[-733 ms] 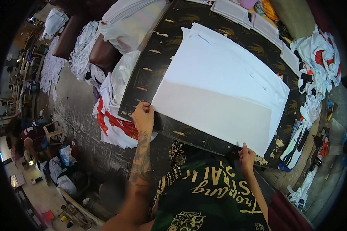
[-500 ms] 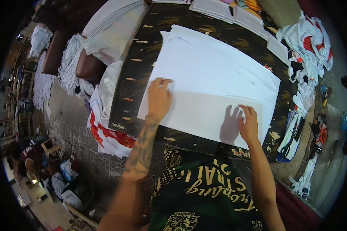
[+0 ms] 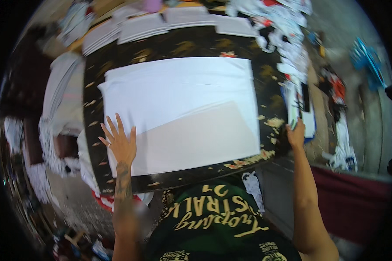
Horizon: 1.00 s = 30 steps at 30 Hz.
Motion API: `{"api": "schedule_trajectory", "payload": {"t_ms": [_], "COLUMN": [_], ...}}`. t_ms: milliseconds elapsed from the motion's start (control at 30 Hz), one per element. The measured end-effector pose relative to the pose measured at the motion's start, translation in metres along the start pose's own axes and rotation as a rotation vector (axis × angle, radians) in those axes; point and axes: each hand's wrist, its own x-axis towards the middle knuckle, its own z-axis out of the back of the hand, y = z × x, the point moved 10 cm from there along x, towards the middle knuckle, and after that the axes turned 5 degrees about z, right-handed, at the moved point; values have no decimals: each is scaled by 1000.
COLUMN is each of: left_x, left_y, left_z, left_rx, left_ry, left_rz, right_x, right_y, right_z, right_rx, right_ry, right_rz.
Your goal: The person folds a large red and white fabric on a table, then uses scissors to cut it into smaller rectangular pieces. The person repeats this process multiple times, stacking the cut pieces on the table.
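Observation:
A white cloth (image 3: pixel 174 91) lies spread on a dark patterned table (image 3: pixel 165 51). Across its near part is a flat off-white panel (image 3: pixel 196 139) with a slanting far edge; I cannot tell if it is card or fabric. My left hand (image 3: pixel 123 145) rests palm down with fingers spread over the cloth's left edge. Off the table's right side, my right hand (image 3: pixel 296 135) is closed around the near end of dark scissors (image 3: pixel 299 108), which lie over papers (image 3: pixel 293 104). Their handles are mostly hidden by my fingers.
Folded white cloths (image 3: pixel 187 17) line the table's far edge, with a purple container (image 3: pixel 152 5) behind them. White fabric scraps (image 3: pixel 287 39) heap at the far right. Stacked pale cloth (image 3: pixel 61 87) stands to the left. Crumbled scraps (image 3: pixel 274 122) lie at the table's right edge.
My right hand has left the off-white panel and moved right to the scissors. My left hand has spread flat. The panel's far edge now slants more, and the view has turned toward the right.

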Motion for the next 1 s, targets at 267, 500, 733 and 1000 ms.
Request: {"api": "schedule_trajectory", "payload": {"t_ms": [267,500,733,1000], "left_x": [-185,-217,-211,-190], "left_y": [-296,-397,-396,-399], "left_z": [-15,-3,-27,2], "left_rx": [-653,-577,-658,-635], "left_ry": [581,560,526,327], "left_rz": [-676,-882,-749,-807], "right_x": [-19,0,-119,-146], "right_y": [-75,-112,-26,65], "right_z": [-8,1,-17,-21], "right_rx": [135,334,770,463], "right_ry": [-16,284,441,379], "right_rz": [-103,-104,-350,-78]}}
